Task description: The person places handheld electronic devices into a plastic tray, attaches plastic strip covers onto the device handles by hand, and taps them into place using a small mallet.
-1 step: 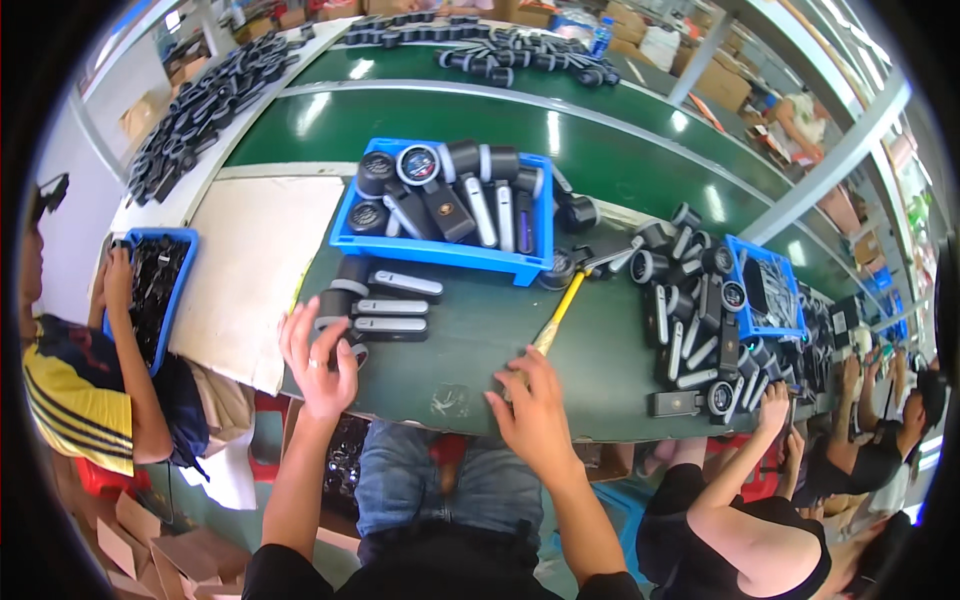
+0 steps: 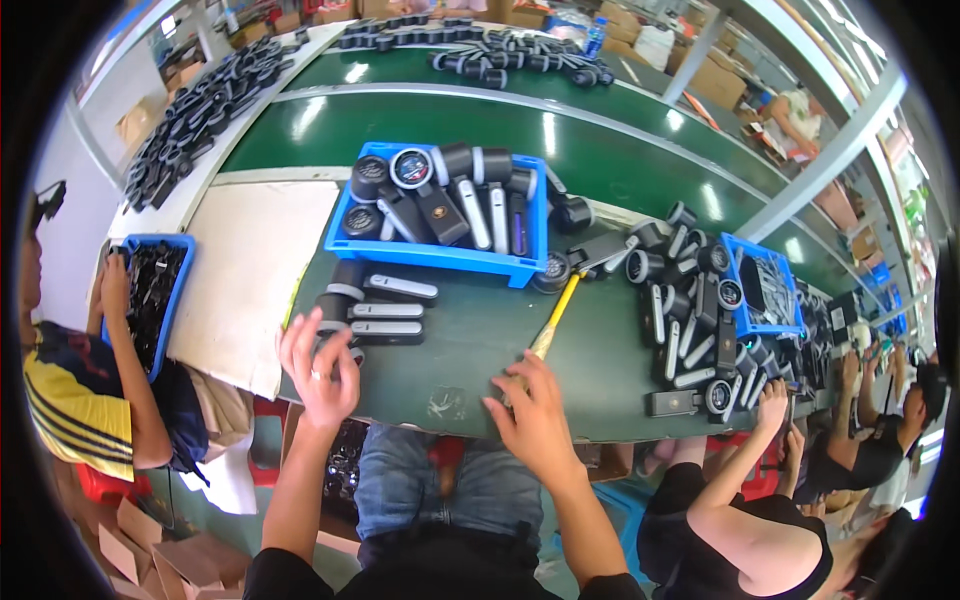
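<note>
My left hand (image 2: pixel 322 372) hovers at the table's near edge, fingers spread and holding nothing. Just beyond its fingertips lie several black handheld devices (image 2: pixel 388 328) with round heads and grey-striped handles, side by side. My right hand (image 2: pixel 535 405) is open, its fingers loosely bent and apart. Its fingertips are by the lower end of a yellow-handled tool (image 2: pixel 556 318); whether they touch it I cannot tell. The tool's far end lies among dark devices. A blue bin (image 2: pixel 440 258) beyond my hands is heaped with similar devices, one showing a round patterned face.
On the right, many devices (image 2: pixel 690 310) lie piled beside a blue tray (image 2: pixel 790 325) of small parts. Co-workers sit at both sides; the left one's hand is at another blue bin (image 2: pixel 180 290). A pale board (image 2: pixel 250 270) lies left, a green conveyor (image 2: pixel 400 120) beyond.
The view has shifted very slightly. Both hands and the things on the table otherwise look the same.
</note>
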The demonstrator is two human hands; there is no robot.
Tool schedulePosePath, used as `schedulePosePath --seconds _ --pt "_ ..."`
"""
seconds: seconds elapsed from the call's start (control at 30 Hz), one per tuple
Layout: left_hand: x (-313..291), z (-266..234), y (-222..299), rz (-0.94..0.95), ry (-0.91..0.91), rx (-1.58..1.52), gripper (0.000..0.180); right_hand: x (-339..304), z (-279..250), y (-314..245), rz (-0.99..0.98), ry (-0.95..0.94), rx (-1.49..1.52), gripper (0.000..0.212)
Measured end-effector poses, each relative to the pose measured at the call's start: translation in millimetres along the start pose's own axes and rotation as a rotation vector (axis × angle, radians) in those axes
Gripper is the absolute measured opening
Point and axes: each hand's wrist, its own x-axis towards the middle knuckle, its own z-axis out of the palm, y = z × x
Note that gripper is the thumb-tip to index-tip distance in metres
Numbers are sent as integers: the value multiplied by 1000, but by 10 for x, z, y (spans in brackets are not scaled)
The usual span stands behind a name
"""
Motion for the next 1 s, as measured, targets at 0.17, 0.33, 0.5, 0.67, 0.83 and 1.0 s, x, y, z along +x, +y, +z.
schedulePosePath --seconds 0.17,0.33,0.5,0.67,0.83,1.0 --pt "179 69 662 16 -248 -169 41 418 -492 197 -90 98 -176 41" --pt "244 320 964 -23 -538 -199 61 1665 -777 909 -113 249 -90 52" --pt "262 327 991 -6 -625 -210 69 2646 -474 1362 129 102 -357 32" --pt "237 352 999 -2 -618 -257 64 3031 -116 1592 444 -88 -436 35" --pt "260 342 970 13 -619 -249 63 3090 -437 1741 510 -88 -452 38" --pt "277 371 952 19 -599 -279 64 2892 -976 1887 264 -169 -352 46"
